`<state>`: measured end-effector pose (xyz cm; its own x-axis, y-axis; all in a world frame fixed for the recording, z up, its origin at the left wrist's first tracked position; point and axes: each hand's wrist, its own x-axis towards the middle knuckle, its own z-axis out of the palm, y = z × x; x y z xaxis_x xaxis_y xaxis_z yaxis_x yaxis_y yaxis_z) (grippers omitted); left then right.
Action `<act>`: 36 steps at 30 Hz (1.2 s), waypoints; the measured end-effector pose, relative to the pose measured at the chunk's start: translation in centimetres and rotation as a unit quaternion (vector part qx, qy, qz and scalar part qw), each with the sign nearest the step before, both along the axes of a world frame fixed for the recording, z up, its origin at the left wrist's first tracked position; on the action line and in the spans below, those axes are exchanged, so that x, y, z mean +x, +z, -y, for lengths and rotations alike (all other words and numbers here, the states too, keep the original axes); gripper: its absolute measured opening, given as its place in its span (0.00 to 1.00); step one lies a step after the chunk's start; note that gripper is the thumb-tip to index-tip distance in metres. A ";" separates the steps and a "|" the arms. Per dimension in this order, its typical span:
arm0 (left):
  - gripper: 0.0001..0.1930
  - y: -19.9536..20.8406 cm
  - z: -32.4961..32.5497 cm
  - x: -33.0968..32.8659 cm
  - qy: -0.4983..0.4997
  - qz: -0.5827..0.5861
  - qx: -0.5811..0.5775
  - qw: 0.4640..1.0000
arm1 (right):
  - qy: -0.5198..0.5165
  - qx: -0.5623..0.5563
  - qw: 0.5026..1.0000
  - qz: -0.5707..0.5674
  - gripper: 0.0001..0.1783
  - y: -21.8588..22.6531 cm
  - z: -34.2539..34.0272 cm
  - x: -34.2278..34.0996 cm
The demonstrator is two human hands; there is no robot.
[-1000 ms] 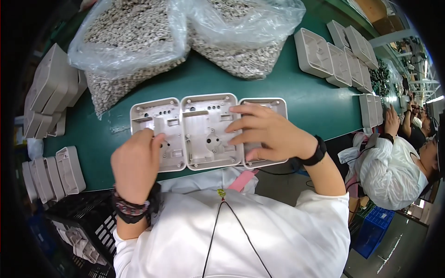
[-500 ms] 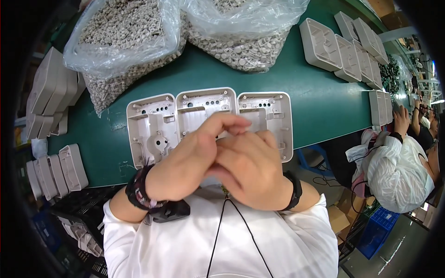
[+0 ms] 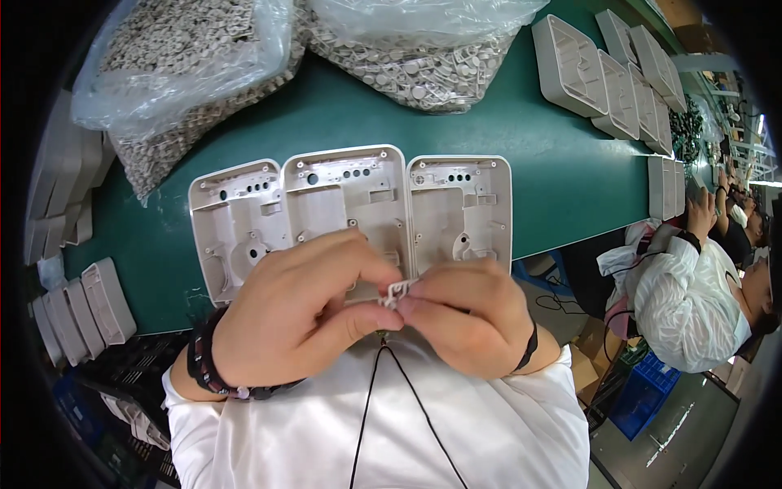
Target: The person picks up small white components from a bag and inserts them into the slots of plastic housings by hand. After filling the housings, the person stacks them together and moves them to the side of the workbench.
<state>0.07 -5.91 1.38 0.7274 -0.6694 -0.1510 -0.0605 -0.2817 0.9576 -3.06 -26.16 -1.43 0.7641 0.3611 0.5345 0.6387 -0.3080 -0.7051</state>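
Between my fingertips sits a small whitish plastic part (image 3: 394, 293) with an open frame shape. My left hand (image 3: 314, 301) pinches it from the left with thumb and forefinger. From the right, my right hand (image 3: 468, 314) grips the same part, its fingers curled. Both hands are close to my chest, over the near edge of three light-grey plastic housings. The left housing (image 3: 220, 238), the middle housing (image 3: 383, 213) and the right housing (image 3: 436, 232) lie side by side, open side up. My hands hide the near ends of the left and middle ones.
Two clear bags, a left bag (image 3: 175, 114) and a right bag (image 3: 423, 77), hold many small whitish parts. More housings stand in stacks (image 3: 107, 301) at left and in rows (image 3: 570, 69) at right. A person (image 3: 692, 301) in white works on the right.
My hands, overlapped before, have moved apart and lower. The small plastic part now shows between their fingertips. The whole view has shifted slightly.
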 end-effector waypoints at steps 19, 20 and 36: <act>0.13 0.3 -3.3 1.6 0.274 0.088 -0.080 0.954 | -0.032 -0.304 0.952 -0.002 0.09 1.3 7.5 7.7; 0.15 0.3 -3.8 1.6 0.306 0.070 -0.090 0.945 | -0.033 -0.304 0.952 0.000 0.09 1.0 7.4 7.9; 0.16 -0.6 -6.4 0.1 0.340 0.037 -0.108 0.933 | 0.047 -0.474 0.874 0.100 0.04 -0.4 5.1 9.0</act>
